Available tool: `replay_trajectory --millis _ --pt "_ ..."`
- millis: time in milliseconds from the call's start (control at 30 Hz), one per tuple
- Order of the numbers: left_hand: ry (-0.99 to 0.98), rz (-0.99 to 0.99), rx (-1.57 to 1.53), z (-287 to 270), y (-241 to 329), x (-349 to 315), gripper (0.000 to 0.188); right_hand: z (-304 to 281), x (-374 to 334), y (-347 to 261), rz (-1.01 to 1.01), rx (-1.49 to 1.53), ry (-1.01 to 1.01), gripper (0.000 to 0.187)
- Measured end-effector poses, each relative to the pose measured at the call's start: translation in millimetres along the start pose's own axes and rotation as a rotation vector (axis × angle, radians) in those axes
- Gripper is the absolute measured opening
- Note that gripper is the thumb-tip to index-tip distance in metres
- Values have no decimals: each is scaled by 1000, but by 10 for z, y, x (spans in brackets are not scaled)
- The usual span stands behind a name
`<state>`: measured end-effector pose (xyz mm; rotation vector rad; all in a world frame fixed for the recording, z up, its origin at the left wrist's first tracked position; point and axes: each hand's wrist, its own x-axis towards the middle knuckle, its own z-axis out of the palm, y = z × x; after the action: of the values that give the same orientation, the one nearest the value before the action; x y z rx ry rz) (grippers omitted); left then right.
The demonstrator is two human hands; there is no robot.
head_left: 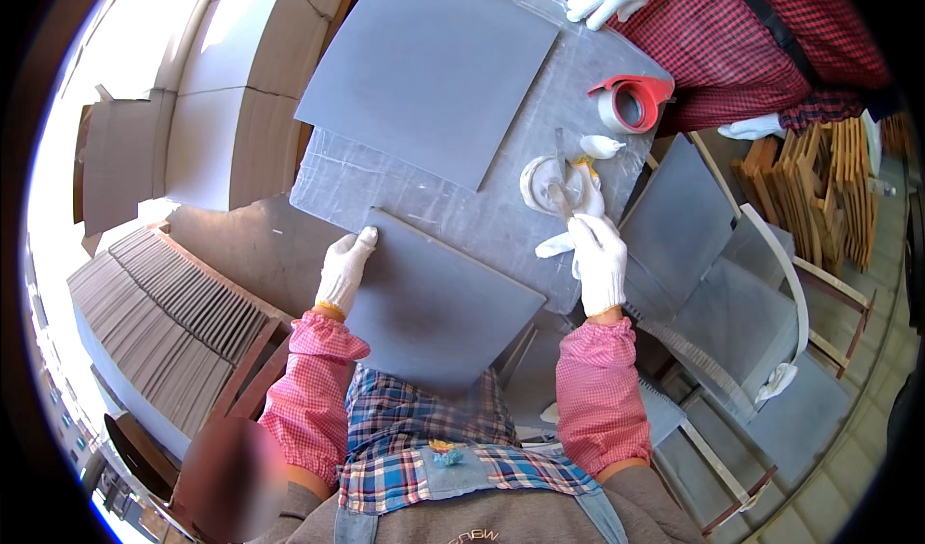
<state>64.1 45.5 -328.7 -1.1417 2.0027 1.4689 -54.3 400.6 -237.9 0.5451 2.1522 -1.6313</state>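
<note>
The plastic-covered table [568,91] is occupied by a large grey rectangular panel [434,72]. At its near edge, above the lap, a smaller grey panel [438,298] is grasped along its left edge by the gloved left hand [344,269]. The gloved right hand [599,260] is positioned just beside a round white container [529,185]; whether anything is grasped by its fingers cannot be told.

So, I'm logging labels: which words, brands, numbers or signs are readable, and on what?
Shirt: a short curved line of letters, upside down and cut off; not copied here.
Tape: none readable.
Near panel: none visible.
</note>
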Motion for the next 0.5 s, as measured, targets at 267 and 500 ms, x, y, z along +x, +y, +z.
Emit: replay_trajectory --millis 267,500 --pt "-16 11 5 -48 154 -120 63 117 -117 91 3 9 -28 29" --pt "-19 -9 -5 -59 154 -125 63 722 -91 179 -30 -21 -276 24"
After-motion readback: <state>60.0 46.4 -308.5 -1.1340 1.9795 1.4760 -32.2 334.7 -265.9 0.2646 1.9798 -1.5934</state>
